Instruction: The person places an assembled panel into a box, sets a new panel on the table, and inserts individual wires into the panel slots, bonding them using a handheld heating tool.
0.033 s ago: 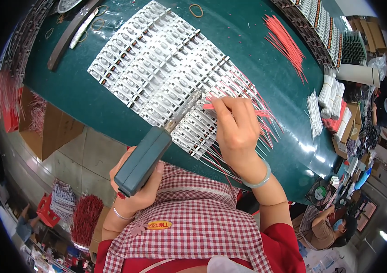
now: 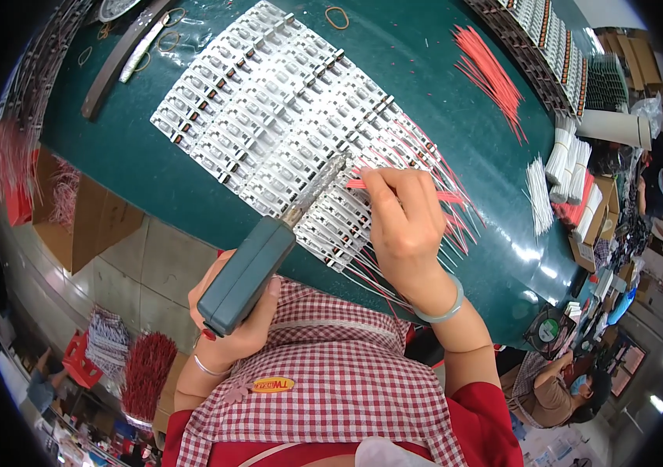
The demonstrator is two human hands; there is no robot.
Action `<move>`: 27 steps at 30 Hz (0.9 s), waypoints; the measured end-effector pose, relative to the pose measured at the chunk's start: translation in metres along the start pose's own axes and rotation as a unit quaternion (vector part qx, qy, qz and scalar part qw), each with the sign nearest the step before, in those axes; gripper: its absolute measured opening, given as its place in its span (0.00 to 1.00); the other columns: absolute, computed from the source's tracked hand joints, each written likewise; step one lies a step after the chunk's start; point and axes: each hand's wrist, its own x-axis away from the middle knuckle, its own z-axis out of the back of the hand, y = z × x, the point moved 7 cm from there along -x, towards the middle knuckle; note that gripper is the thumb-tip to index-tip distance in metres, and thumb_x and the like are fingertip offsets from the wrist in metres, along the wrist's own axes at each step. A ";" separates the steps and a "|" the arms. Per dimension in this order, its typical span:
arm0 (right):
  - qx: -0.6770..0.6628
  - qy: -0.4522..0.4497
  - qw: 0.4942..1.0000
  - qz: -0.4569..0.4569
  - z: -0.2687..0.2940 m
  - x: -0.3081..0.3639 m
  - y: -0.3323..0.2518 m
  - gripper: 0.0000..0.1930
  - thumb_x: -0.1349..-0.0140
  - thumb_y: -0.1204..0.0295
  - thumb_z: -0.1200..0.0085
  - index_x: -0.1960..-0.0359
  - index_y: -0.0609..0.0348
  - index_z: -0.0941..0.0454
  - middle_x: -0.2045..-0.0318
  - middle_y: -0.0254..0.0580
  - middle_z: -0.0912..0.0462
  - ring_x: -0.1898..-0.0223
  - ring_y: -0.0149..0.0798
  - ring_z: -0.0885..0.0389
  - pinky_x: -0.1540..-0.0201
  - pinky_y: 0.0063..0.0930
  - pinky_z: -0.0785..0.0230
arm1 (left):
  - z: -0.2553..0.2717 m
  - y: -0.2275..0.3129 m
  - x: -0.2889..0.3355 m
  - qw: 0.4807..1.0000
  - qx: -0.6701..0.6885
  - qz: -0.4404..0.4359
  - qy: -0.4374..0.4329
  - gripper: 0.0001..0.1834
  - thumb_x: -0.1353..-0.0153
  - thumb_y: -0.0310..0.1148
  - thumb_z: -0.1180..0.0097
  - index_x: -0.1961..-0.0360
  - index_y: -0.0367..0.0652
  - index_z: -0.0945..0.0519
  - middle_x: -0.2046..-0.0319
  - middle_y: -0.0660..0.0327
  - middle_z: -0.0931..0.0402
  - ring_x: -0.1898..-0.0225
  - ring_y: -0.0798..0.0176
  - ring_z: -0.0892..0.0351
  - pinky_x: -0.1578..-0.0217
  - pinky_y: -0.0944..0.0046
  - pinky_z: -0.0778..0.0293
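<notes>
My left hand (image 2: 247, 321) is wrapped round a dark green soldering gun (image 2: 246, 272). Its metal tip (image 2: 330, 177) reaches up and right over a panel of white lamp-holder-like parts (image 2: 269, 101) set in rows. Just right of the tip, my right hand (image 2: 405, 222) pinches several short red wires (image 2: 356, 184), whose ends stick out on both sides of the fingers. Thin red and white wires (image 2: 444, 167) fan out from the panel's right-hand rows, and some pass under my right hand. Where the tip meets the parts is too small to make out.
A pile of red wires (image 2: 489, 78) lies on the green table (image 2: 113, 167) at the far right, with white wire bundles (image 2: 563, 165) below it. More panels (image 2: 541, 47) stand upright behind. A dark curved bar (image 2: 121, 66) and rubber bands (image 2: 337, 18) lie at the far left and back.
</notes>
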 end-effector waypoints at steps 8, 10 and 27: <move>-0.006 -0.001 1.000 0.000 -0.003 0.002 -0.002 0.19 0.55 0.82 0.44 0.57 0.73 0.20 0.65 0.47 0.22 0.65 0.45 0.24 0.65 0.34 0.28 | -0.005 0.018 -0.009 0.996 -0.040 -0.074 -0.028 0.10 0.51 0.16 0.36 0.65 0.30 0.17 0.65 0.50 0.18 0.68 0.55 0.17 0.67 0.64 0.21; 0.002 -0.008 1.000 0.002 -0.004 0.002 -0.003 0.19 0.55 0.82 0.44 0.57 0.73 0.20 0.65 0.47 0.22 0.65 0.45 0.24 0.66 0.34 0.28 | -0.006 0.017 -0.009 0.997 -0.035 -0.062 -0.029 0.09 0.51 0.16 0.36 0.65 0.30 0.17 0.66 0.50 0.19 0.68 0.55 0.17 0.68 0.64 0.22; 0.022 -0.029 0.999 0.006 -0.004 -0.001 -0.006 0.20 0.56 0.82 0.44 0.57 0.74 0.20 0.65 0.48 0.23 0.64 0.46 0.24 0.65 0.35 0.28 | 0.006 0.001 0.006 0.999 -0.015 -0.046 -0.012 0.15 0.50 0.19 0.33 0.59 0.30 0.17 0.64 0.50 0.18 0.68 0.56 0.16 0.67 0.64 0.21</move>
